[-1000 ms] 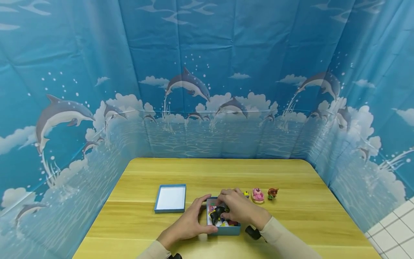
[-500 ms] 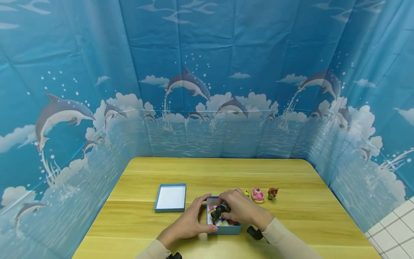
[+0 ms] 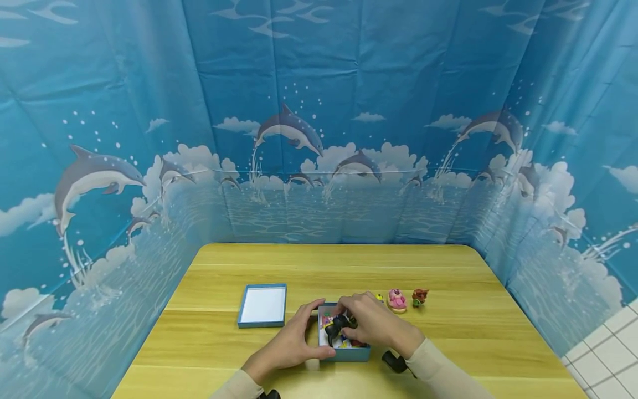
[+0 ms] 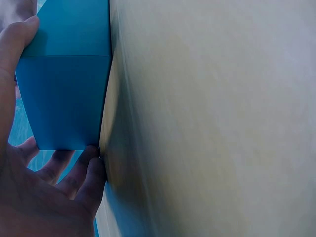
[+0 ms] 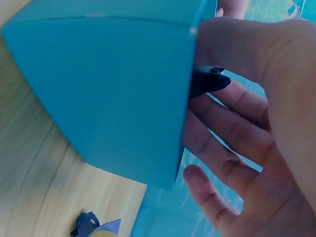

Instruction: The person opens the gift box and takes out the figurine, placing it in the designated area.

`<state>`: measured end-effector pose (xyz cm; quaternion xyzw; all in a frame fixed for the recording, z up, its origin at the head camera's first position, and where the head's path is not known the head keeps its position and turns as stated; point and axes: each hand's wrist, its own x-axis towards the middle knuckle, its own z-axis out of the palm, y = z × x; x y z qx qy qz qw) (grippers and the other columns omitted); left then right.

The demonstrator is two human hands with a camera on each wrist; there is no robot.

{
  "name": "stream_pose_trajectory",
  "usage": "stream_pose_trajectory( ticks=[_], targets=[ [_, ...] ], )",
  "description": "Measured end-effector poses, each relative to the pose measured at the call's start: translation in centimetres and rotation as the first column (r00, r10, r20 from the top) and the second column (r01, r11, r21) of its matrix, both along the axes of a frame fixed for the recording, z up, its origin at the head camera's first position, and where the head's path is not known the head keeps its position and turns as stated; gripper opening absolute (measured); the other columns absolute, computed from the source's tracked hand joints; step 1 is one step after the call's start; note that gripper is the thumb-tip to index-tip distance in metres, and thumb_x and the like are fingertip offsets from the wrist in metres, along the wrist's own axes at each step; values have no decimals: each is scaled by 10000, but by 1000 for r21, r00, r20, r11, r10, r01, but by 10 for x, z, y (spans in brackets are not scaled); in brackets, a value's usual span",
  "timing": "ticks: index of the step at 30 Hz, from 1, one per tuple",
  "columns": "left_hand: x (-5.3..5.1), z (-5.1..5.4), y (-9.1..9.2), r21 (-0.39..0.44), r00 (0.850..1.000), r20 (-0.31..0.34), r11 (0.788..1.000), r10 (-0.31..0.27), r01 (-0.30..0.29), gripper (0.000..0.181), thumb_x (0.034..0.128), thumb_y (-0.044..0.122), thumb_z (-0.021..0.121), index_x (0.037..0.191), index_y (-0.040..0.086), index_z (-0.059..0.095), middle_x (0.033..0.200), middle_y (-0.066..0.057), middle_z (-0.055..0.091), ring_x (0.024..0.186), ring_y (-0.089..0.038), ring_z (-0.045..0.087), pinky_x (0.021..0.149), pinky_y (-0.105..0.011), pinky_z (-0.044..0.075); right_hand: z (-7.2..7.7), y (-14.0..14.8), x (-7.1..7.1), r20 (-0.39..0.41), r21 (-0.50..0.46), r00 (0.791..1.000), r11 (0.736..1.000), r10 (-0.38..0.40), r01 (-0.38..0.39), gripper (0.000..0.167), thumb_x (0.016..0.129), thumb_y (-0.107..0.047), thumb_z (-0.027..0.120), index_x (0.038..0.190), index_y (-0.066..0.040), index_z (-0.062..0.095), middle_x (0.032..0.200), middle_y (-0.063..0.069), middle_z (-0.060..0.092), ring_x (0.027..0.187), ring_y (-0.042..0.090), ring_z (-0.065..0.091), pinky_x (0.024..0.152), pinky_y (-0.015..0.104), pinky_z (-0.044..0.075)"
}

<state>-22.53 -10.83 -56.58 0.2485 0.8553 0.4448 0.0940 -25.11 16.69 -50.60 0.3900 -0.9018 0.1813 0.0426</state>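
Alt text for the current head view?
A person's left hand grips an open blue box; the right hand holds a black toy inside. A blue lid lies left on the yellow table, a pink toy and brown toy right. A dolphin curtain hangs behind.

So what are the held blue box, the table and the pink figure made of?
Blue box: probably matte cardboard; thin walls, crisp edges.
Table: wood or wood-look laminate, soft sheen; grain streaks.
Pink figure: perhaps moulded plastic; rounded shape, but too small to judge its finish.
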Motion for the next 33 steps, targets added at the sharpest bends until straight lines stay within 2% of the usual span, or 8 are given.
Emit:
stream_pose_trajectory(
  ticks=[3,8,10,13,18,27,33],
  targets=[
    [0,0,0,-9,1000,-9,1000,4,-4,1156,980,605,922,1861,249,264,1846,-88,417,1646,-337,535,1325,-662,473,0,1,1,3,-18,1000,1000,8,-8,314,958,-182,979,1218,-147,807,1143,-47,869,1014,141,817,1002,508,666],
    [0,-2,-1,-11,1000,-10,1000,1,-1,1161,974,646,910,1860,264,264,1844,-99,421,1645,-348,531,1320,-685,472,-3,2,1,27,-49,1000,999,13,-11,315,973,-168,959,1240,-134,795,1157,-23,867,1001,130,812,886,335,687],
    [-1,-3,-2,-22,1000,-26,1000,-9,8,1157,982,647,902,1861,254,260,1835,-123,429,1629,-358,548,1304,-675,493,-3,2,2,39,-55,999,998,12,-10,319,979,-164,952,1251,-127,789,1158,-14,862,998,126,804,870,310,681],
    [0,-4,-2,-22,999,-33,1000,-16,15,1153,989,642,899,1859,239,260,1828,-148,432,1615,-375,561,1286,-680,506,-2,3,3,60,-64,998,998,7,-3,323,989,-160,943,1263,-121,777,1159,-4,853,997,112,792,861,304,678],
    [0,-3,-1,-5,1000,-1,1000,0,0,1167,975,644,909,1864,265,254,1843,-112,420,1642,-365,537,1321,-702,463,-1,3,4,90,-80,996,997,-2,9,322,1005,-143,925,1280,-133,757,1182,-7,844,1018,87,784,859,312,681],
    [-1,-2,0,-3,1000,11,1000,7,-7,1158,982,627,907,1865,257,256,1851,-94,409,1668,-346,515,1333,-706,446,0,3,6,99,-101,995,995,-8,18,337,1014,-124,911,1306,-132,742,1204,5,849,1048,103,814,853,306,691],
    [0,-2,0,6,1000,19,1000,9,-9,1133,976,625,914,1856,340,260,1841,-70,422,1644,-317,541,1339,-687,447,0,3,7,98,-98,995,995,-12,22,342,1015,-127,914,1304,-149,733,1216,6,850,1028,90,809,848,310,692]
  ],
)
